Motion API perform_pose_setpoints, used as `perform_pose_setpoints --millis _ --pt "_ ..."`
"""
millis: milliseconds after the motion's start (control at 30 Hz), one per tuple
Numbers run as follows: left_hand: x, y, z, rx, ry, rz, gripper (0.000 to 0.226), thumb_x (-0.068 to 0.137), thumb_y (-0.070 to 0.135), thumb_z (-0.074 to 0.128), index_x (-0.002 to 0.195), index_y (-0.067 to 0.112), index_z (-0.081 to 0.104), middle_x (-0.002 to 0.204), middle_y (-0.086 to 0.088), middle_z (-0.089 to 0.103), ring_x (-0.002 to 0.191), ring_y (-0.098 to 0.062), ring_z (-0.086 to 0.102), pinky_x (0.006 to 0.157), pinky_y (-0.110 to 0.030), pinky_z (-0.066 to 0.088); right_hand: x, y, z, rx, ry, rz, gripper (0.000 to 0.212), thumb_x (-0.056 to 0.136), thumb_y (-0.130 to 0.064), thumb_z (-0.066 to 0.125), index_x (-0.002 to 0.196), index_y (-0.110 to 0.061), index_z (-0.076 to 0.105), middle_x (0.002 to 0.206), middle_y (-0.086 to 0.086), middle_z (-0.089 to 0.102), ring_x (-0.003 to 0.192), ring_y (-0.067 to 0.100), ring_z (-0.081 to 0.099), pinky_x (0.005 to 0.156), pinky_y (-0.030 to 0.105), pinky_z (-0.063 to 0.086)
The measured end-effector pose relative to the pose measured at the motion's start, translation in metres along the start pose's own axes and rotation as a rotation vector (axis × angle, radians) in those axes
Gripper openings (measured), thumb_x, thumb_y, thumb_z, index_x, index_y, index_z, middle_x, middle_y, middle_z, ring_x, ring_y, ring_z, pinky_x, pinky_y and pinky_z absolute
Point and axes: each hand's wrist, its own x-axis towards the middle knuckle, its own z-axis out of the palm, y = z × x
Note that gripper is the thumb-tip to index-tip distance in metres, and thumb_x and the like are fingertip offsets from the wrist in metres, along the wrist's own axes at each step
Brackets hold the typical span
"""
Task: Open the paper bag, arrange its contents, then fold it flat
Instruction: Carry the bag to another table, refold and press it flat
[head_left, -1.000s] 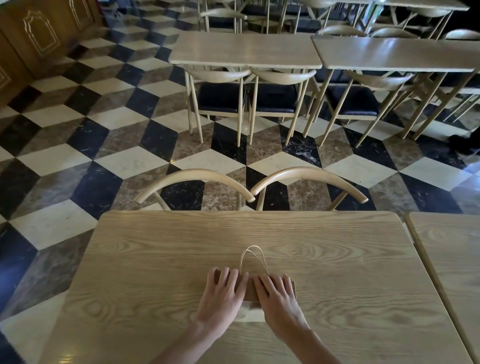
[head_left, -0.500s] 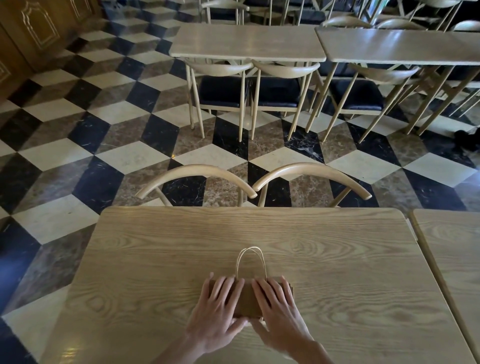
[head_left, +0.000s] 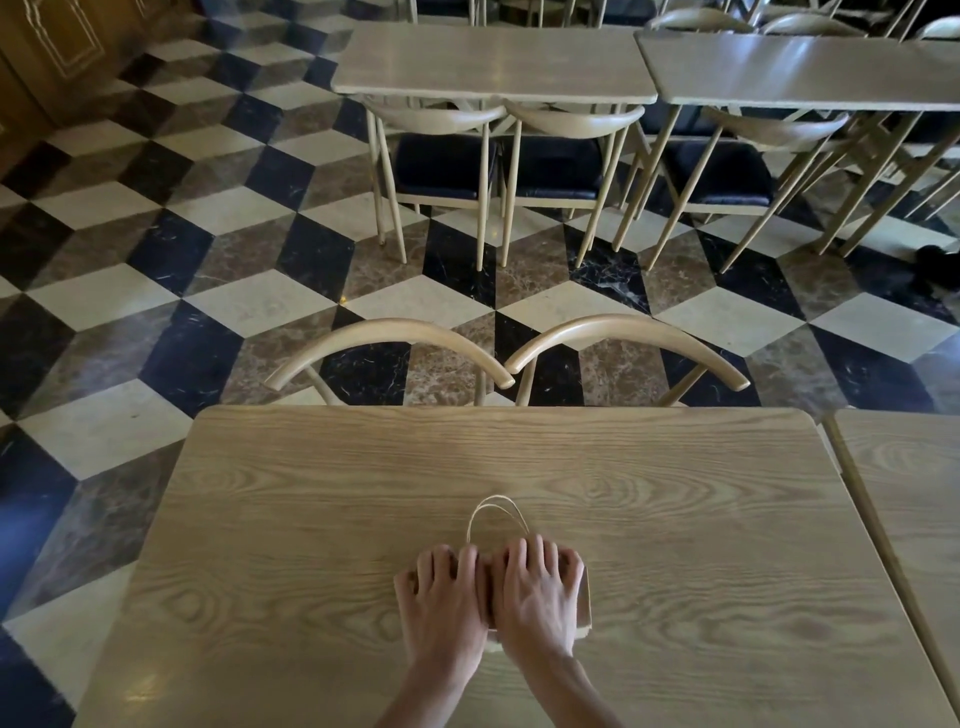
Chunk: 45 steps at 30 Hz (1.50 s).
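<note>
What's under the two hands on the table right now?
A flat brown paper bag lies under the left hand and right hand, its handles poking out. Most of it is covered; any contents are hidden.

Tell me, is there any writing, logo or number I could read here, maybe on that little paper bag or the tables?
None can be read. The paper bag lies mostly hidden under the left hand and right hand; its visible strip is plain brown. The table shows only wood grain.
</note>
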Motion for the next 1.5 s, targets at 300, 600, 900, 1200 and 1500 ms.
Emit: perform_pose_setpoints --millis 300,600,900,1200,1500 --pt "0.005 -0.002 0.016 -0.016 0.104 -0.031 0.052 0.076 0.048 0.053 0.124 0.027 0.05 0.106 -0.007 0.06 0.097 -0.029 0.051 0.086 -0.046 0.036 0.003 0.011 0.023 -0.009 0.06 -0.021 0.017 0.093 -0.038 0.047 0.092 -0.021 0.047 0.095 -0.001 0.054 0.087 0.023 0.053 0.098 0.047 0.036" --pt "0.001 -0.011 0.015 -0.088 0.235 -0.297 0.055 0.082 0.061 0.049 0.11 0.014 0.051 0.089 -0.011 0.057 0.081 -0.033 0.054 0.074 -0.049 0.043 0.002 0.028 0.021 -0.112 0.136 0.099 0.031 0.092 -0.045 0.053 0.098 -0.015 0.058 0.101 0.007 0.059 0.092 0.028 0.054 0.095 0.049 0.037" --pt "-0.001 -0.014 0.003 -0.384 0.216 -0.399 0.062 0.075 0.069 0.056 0.112 0.021 0.043 0.088 0.002 0.071 0.08 -0.023 0.069 0.076 -0.044 0.05 0.001 0.047 0.007 0.05 0.141 0.212 0.053 0.085 -0.062 0.045 0.109 -0.016 0.054 0.105 0.005 0.055 0.096 0.028 0.053 0.081 0.043 0.043" --pt "0.003 -0.026 0.011 -0.855 0.033 -0.688 0.058 0.058 0.083 0.061 0.075 0.027 0.069 0.071 0.008 0.071 0.077 -0.018 0.066 0.079 -0.041 0.053 -0.001 0.053 0.001 0.374 -0.118 0.693 0.071 0.058 -0.093 0.046 0.077 -0.025 0.053 0.073 -0.007 0.064 0.077 0.023 0.062 0.068 0.034 0.04" --pt "0.004 -0.029 0.002 -0.918 0.12 -0.655 0.068 0.079 0.072 0.041 0.049 0.01 0.042 0.042 0.004 0.041 0.044 -0.017 0.045 0.052 -0.039 0.039 0.001 0.059 -0.001 0.596 0.017 0.522 0.055 0.084 -0.041 0.072 0.049 -0.013 0.041 0.042 -0.004 0.046 0.047 0.017 0.04 0.056 0.037 0.038"
